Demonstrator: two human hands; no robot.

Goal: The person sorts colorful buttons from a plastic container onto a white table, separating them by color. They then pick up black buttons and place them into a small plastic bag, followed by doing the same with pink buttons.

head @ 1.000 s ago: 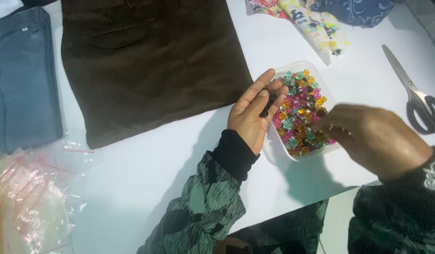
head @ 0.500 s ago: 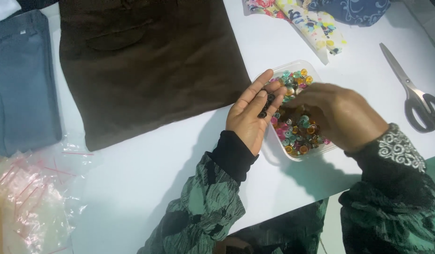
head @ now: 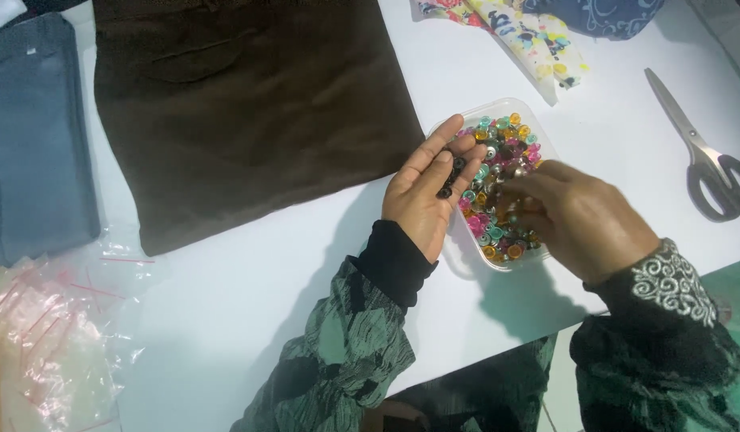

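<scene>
A clear plastic tray (head: 538,132) on the white table holds many small coloured buttons (head: 502,152). My left hand (head: 427,196) lies palm up at the tray's left edge, fingers apart, with a few small dark buttons (head: 450,178) resting on its fingers. My right hand (head: 578,218) reaches into the tray from the right, its fingertips down among the coloured buttons; what they pinch is hidden.
A dark brown garment (head: 250,104) lies flat left of the tray, a folded blue-grey garment (head: 34,136) further left. Scissors (head: 702,156) lie at the right edge. Patterned fabric (head: 530,24) sits at the top, clear plastic bags (head: 42,344) at bottom left.
My right hand has moved left from the tray's right side into the coloured buttons. My left hand has stayed in place, palm up.
</scene>
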